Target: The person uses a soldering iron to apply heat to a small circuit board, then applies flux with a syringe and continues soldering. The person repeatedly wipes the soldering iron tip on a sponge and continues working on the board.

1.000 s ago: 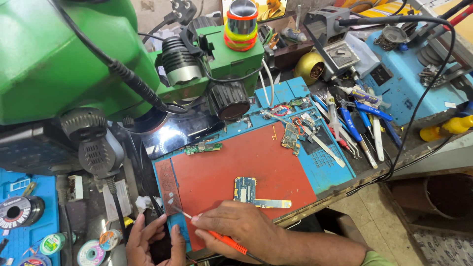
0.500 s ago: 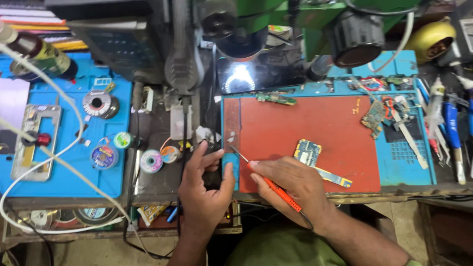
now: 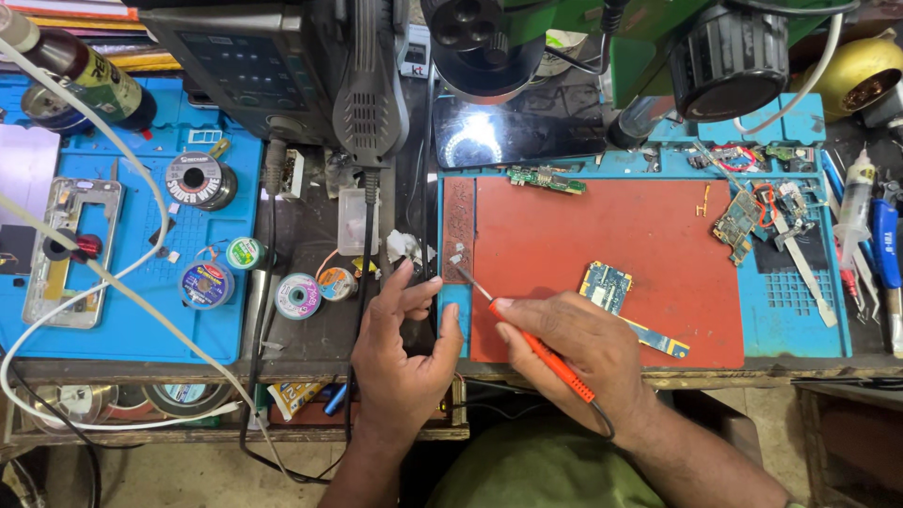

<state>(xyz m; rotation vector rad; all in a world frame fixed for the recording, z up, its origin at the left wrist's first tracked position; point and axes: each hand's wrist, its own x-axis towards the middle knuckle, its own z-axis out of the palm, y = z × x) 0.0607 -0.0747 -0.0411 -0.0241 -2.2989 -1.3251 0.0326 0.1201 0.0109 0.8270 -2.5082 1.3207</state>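
My right hand (image 3: pixel 574 343) has its grip clamped on an orange-handled soldering iron (image 3: pixel 541 353), held like a pen, its metal tip slanting up-left to the left edge of the red mat (image 3: pixel 583 245). My left hand (image 3: pixel 404 348) rests at the table's front edge just beside that tip, fingers loosely curled around nothing I can make out. A small blue circuit board (image 3: pixel 605 285) lies on the mat just above my right knuckles. Solder spools (image 3: pixel 299 295) sit left of my left hand.
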